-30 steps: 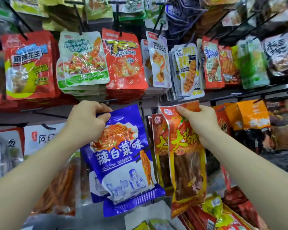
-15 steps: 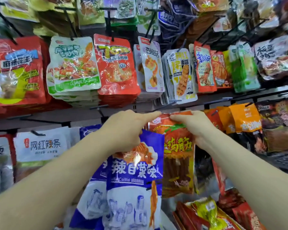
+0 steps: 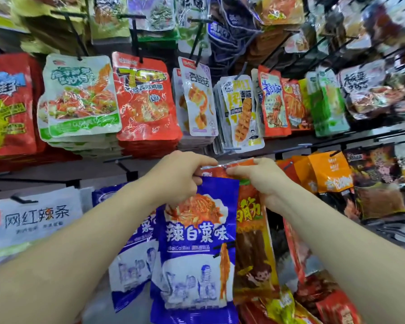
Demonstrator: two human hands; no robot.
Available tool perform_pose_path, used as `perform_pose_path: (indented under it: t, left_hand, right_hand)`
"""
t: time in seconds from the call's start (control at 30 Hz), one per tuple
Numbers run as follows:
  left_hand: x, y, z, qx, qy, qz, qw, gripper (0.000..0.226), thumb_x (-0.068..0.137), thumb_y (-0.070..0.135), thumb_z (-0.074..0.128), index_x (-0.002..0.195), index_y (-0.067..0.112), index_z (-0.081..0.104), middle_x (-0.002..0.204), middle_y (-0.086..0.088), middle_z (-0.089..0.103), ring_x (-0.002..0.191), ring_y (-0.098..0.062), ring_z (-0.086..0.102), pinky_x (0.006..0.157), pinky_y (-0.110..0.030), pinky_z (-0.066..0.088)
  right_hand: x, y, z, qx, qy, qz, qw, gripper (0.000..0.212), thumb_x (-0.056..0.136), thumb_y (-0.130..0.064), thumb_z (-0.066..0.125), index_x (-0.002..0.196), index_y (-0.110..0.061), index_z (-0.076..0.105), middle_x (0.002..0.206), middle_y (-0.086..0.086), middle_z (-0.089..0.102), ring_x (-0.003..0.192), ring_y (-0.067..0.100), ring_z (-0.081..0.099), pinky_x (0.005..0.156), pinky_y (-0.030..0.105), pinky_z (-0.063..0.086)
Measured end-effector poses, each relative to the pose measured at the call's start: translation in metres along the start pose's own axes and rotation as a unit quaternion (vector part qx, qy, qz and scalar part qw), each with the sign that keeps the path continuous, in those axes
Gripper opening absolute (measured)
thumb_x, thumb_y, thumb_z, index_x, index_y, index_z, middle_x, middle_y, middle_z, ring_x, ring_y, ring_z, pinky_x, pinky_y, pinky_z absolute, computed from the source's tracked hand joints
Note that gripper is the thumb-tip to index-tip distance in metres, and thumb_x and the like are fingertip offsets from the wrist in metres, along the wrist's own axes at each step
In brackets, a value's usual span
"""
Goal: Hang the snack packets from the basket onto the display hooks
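My left hand [image 3: 178,176] grips the top of a blue and white snack packet [image 3: 194,251], which hangs down in front of me. Its forefinger and thumb also reach the top edge of an orange-red packet [image 3: 250,232]. My right hand [image 3: 260,177] pinches that same top edge from the right. Both hands meet at the packet's top, just under a black display hook [image 3: 227,152]. Whether the packet's hole is on a hook is hidden by my fingers. The basket is out of view.
Rows of hanging snack packets fill the wall: green and white [image 3: 80,97] and red [image 3: 143,99] ones above, orange ones [image 3: 325,171] to the right, a white packet [image 3: 31,218] at the left. More blue packets [image 3: 136,253] hang behind the held one. Bare hooks [image 3: 124,164] jut out left of my hands.
My left hand has carried the blue packet rightward to join my right hand at the orange-red packet's top. The orange-red packet rose slightly toward the hook.
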State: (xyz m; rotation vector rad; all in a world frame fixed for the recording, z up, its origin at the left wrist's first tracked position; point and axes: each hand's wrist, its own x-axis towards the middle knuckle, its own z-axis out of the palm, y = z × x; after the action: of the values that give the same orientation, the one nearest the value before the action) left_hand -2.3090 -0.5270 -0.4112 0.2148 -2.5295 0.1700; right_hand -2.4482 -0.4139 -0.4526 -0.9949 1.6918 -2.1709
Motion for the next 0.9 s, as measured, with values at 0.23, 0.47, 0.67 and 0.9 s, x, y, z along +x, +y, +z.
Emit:
perform_pose_path:
  t: [0.23, 0.47, 0.67, 0.9]
  left_hand:
    - [0.01, 0.007, 0.006, 0.047, -0.04, 0.004, 0.998, 0.056, 0.09, 0.004, 0.054, 0.137, 0.035, 0.051, 0.12, 0.0, 0.066, 0.108, -0.017, 0.06, 0.09, -0.03, 0.05]
    - [0.002, 0.008, 0.015, 0.063, -0.051, -0.014, 0.997, 0.046, 0.091, 0.005, 0.053, 0.13, 0.028, 0.059, 0.117, -0.005, 0.066, 0.108, -0.023, 0.058, 0.09, -0.037, 0.049]
    - [-0.028, 0.001, 0.0, 0.018, 0.01, -0.02, 1.0, 0.033, 0.091, 0.008, 0.059, 0.119, 0.022, 0.068, 0.115, 0.001, 0.069, 0.11, -0.015, 0.06, 0.09, -0.028, 0.048]
    - [-0.061, -0.007, -0.019, -0.041, 0.084, -0.002, 0.996, 0.035, 0.091, -0.001, 0.056, 0.118, 0.017, 0.068, 0.112, 0.001, 0.071, 0.105, -0.011, 0.062, 0.089, -0.029, 0.05]
  right_hand:
    - [0.011, 0.007, 0.001, 0.003, -0.006, 0.024, 1.0, 0.016, 0.082, -0.011, 0.075, 0.092, -0.001, 0.068, 0.087, 0.019, 0.073, 0.075, 0.029, 0.071, 0.066, 0.036, 0.059]
    - [0.036, 0.021, 0.012, -0.322, 0.143, -0.035, 0.935, 0.048, 0.069, -0.056, 0.077, 0.094, -0.015, 0.069, 0.097, 0.007, 0.071, 0.091, 0.028, 0.067, 0.072, 0.036, 0.055]
    - [-0.018, 0.012, 0.001, -0.231, 0.085, -0.096, 0.964, 0.047, 0.093, -0.055, 0.049, 0.111, -0.015, 0.065, 0.11, 0.003, 0.069, 0.099, 0.016, 0.062, 0.08, 0.029, 0.047]
    - [-0.057, 0.005, 0.031, -0.035, -0.238, -0.042, 0.97, 0.014, 0.087, -0.007, 0.066, 0.101, -0.006, 0.067, 0.086, 0.009, 0.075, 0.074, 0.022, 0.072, 0.062, 0.03, 0.058]
